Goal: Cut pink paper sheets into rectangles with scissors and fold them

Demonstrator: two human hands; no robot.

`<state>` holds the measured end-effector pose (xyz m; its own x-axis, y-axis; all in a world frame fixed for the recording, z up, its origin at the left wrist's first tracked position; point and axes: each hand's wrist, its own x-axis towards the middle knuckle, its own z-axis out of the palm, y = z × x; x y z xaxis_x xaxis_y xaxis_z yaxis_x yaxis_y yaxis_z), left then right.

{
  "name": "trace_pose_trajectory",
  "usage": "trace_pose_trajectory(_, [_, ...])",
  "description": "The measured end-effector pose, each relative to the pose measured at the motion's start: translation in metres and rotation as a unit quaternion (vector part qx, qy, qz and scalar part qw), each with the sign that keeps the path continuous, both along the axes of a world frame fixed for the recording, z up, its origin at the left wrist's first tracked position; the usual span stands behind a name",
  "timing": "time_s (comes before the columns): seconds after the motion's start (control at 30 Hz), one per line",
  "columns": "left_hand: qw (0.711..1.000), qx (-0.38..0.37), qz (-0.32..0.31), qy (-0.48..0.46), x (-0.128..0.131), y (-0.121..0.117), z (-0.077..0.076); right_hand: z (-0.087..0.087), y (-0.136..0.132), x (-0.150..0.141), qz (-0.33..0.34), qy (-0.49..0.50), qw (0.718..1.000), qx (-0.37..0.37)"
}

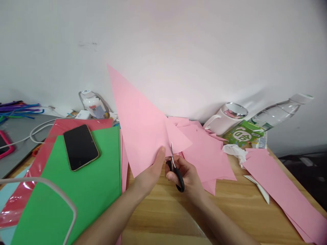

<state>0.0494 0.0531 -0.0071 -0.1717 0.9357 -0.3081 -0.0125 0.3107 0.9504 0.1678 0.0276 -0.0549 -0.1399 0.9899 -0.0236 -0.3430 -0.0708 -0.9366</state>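
Note:
A large sheet of pink paper (143, 122) is raised above the table, its pointed corner up at the left. My left hand (150, 173) grips its lower edge, thumb on the near face, other fingers hidden behind. In my right hand (187, 175) is a pair of scissors (176, 170) with black handles, fingers through the loops. The blades point up into the paper, where a slit separates a triangular flap (177, 136) on the right. Behind my right hand lies a loose pile of cut pink paper (206, 153).
At left, a phone (81, 147) lies on green paper (94, 190), with a white cable (58, 190) in front. Along the wall stand a white bottle (94, 105), a mug (226, 119), a green box (242, 134) and a tilted clear bottle (278, 112). Pink strips (283, 194) lie at right.

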Motion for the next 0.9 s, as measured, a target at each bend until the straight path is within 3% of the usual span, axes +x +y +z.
trace_pose_trajectory(0.2, [0.998,0.01,0.047,0.028,0.005,-0.005,-0.002,0.001,-0.001,0.001,-0.01,0.007,1.0,0.005])
trace_pose_trajectory(0.33, [1.0,0.021,0.001,0.02,0.006,-0.006,-0.009,0.001,-0.001,0.001,-0.014,0.013,1.0,0.015])
trace_pose_trajectory(0.5, [0.99,0.017,0.054,0.13,0.004,-0.004,-0.005,0.004,-0.002,0.001,-0.018,-0.005,1.0,0.012])
trace_pose_trajectory(0.6, [0.985,0.012,0.047,0.165,0.002,-0.003,-0.001,0.007,-0.002,0.001,-0.018,-0.015,1.0,0.006])
trace_pose_trajectory(0.9, [0.99,0.027,0.043,0.135,0.003,-0.005,-0.004,0.004,-0.002,0.001,-0.015,0.0,1.0,-0.004])
